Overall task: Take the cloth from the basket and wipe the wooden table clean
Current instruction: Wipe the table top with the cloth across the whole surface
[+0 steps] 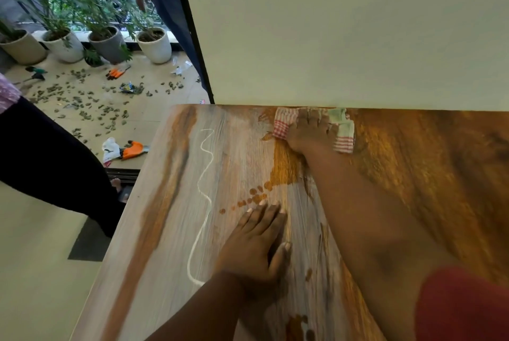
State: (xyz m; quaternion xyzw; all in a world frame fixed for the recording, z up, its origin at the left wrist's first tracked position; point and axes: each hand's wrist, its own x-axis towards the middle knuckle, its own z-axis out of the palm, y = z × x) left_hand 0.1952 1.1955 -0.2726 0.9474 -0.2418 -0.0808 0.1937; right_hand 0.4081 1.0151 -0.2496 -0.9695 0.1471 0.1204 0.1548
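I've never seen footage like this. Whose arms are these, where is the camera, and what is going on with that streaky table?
No machine here: a person wears a camera on the head, so you look down along their own arms. The right hand presses a red-checked cloth flat against the wooden table at its far edge, by the pale wall. The left hand rests flat on the table, holding nothing. The left part of the table looks whitish and streaky, with a thin white squiggle; the right part looks darker. Potted plants and scattered leaves lie on the floor beyond.
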